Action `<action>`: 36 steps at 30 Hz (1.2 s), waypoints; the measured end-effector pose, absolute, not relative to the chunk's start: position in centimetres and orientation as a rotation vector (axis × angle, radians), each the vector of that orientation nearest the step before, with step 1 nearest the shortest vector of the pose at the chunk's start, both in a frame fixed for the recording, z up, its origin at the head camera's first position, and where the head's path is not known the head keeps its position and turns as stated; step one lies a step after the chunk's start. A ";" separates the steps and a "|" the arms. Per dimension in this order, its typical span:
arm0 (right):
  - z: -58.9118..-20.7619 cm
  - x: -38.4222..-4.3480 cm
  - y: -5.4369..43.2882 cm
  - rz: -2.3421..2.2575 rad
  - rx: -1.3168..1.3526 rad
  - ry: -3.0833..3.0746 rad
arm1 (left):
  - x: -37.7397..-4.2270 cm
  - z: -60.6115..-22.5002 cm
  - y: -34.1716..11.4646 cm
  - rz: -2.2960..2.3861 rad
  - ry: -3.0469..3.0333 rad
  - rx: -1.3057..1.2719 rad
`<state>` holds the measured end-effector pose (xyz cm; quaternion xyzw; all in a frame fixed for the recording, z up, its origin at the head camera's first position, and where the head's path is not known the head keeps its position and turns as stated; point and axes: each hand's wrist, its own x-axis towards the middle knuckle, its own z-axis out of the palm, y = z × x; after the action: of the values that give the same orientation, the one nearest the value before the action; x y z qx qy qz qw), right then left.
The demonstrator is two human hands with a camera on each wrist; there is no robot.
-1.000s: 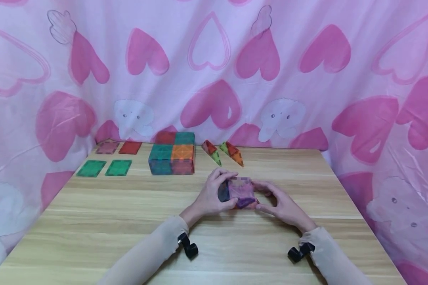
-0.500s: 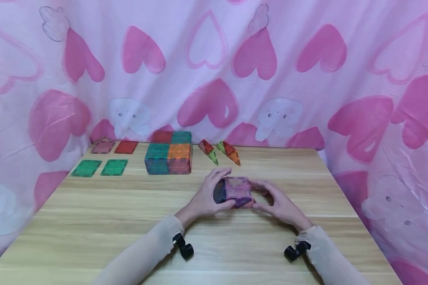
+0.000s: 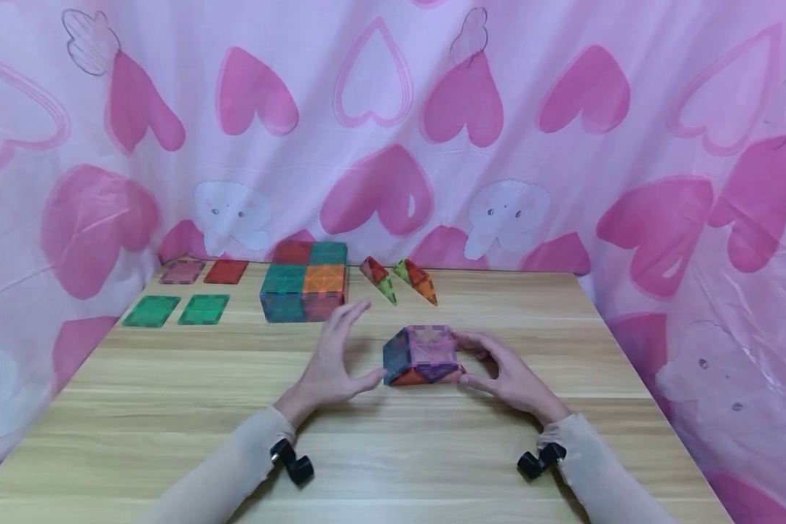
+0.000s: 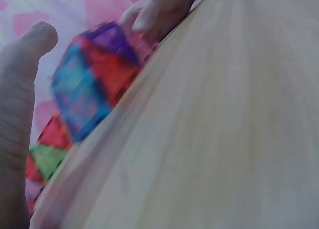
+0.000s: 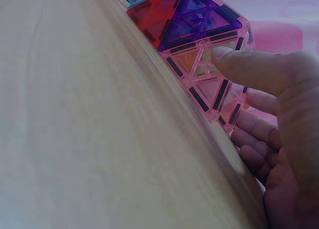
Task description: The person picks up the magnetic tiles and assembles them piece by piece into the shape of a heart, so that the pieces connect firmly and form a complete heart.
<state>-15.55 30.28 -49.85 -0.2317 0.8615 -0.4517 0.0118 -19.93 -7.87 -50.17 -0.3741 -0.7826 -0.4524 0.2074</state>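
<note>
A small block of translucent magnetic tiles (image 3: pixel 432 346) stands on the table in the middle of the head view. Its top is pink, its left end blue, and its front shows red, purple and pink triangles. My right hand (image 3: pixel 514 378) holds its right end. In the right wrist view the thumb (image 5: pixel 249 64) lies on the pink triangle tiles (image 5: pixel 199 84) at the front, with the other fingers behind. To the left of the block, my left hand (image 3: pixel 324 367) is spread with nothing in it, its thumb tip close to the blue end.
Behind stands a bigger box of magnetic tiles (image 3: pixel 304 302). Two pointed tile pieces, one red and green (image 3: pixel 378 279), one with orange (image 3: pixel 418 281), lie right of it. Several flat square tiles, including a green one (image 3: pixel 203 309), lie at left. A pink heart-patterned curtain (image 3: pixel 373 196) surrounds the table.
My left hand has let go of the tile block and moved left, uncovering the blue end. The right hand has kept its hold. The head view has shifted slightly.
</note>
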 end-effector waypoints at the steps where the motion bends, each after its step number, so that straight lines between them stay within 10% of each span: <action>1: -49.9 -15.5 30.2 -1.408 -0.721 2.685 | -20.0 -50.2 -8.9 -1.252 -2.164 -1.019; 21: -49.8 -15.6 30.1 -1.372 -0.693 2.706 | -21.5 -49.9 -28.4 -1.149 -2.053 -0.381; 36: -50.0 -15.9 30.2 -1.423 -0.728 2.661 | -23.1 -50.1 -33.7 -0.994 -2.341 0.004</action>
<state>-15.88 30.16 -50.04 -0.2346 0.8570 -0.4584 0.0186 -23.13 -33.69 -50.10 0.0014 -0.8797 -0.3735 0.2945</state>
